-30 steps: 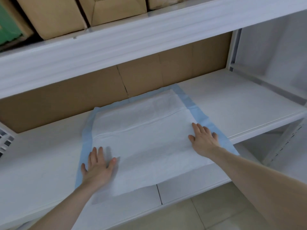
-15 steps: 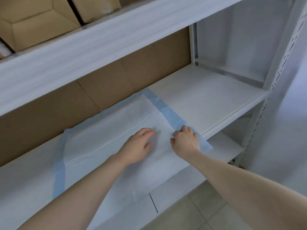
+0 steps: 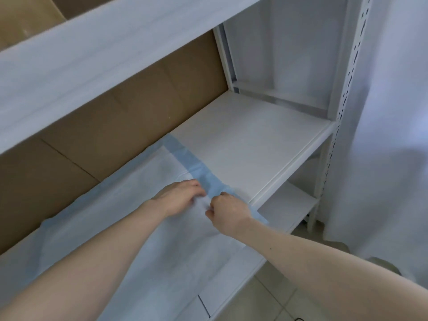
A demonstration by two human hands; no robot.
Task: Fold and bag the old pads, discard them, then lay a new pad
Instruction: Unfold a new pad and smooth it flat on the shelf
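Head camera is looking down at a white absorbent pad (image 3: 129, 228) with a blue border, lying spread on the white shelf (image 3: 250, 144) against the cardboard backing (image 3: 120, 117). Both hands are working close together near its right edge: the left hand (image 3: 179, 196) is resting on the pad with fingers curled, and the right hand (image 3: 228, 210) is pinching the pad material beside the blue strip.
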